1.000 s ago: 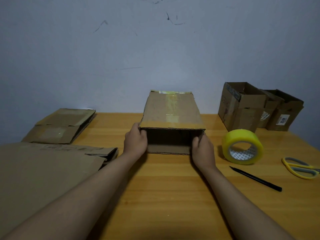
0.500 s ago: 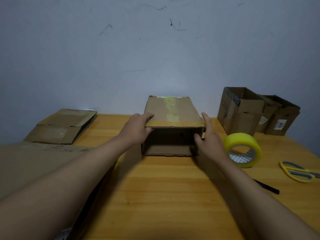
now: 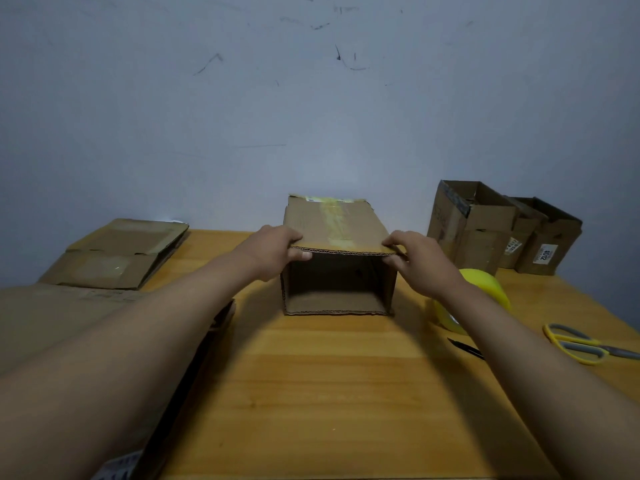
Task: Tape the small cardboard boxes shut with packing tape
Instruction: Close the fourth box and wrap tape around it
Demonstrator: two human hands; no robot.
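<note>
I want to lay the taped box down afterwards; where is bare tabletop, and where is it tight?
Bare wooden table lies in front of the open cardboard box, between both forearms. A smaller bare strip lies between the flattened cardboard and the box. The right side is crowded: tape roll, black pen, scissors, upright boxes.

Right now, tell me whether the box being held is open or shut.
Open: the cardboard box lies on its side, its near end showing a bare interior.

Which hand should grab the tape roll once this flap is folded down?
Probably the right hand: the yellow tape roll sits just beside that forearm, right of the open box. The left hand pinches the flap's far corner.
</note>
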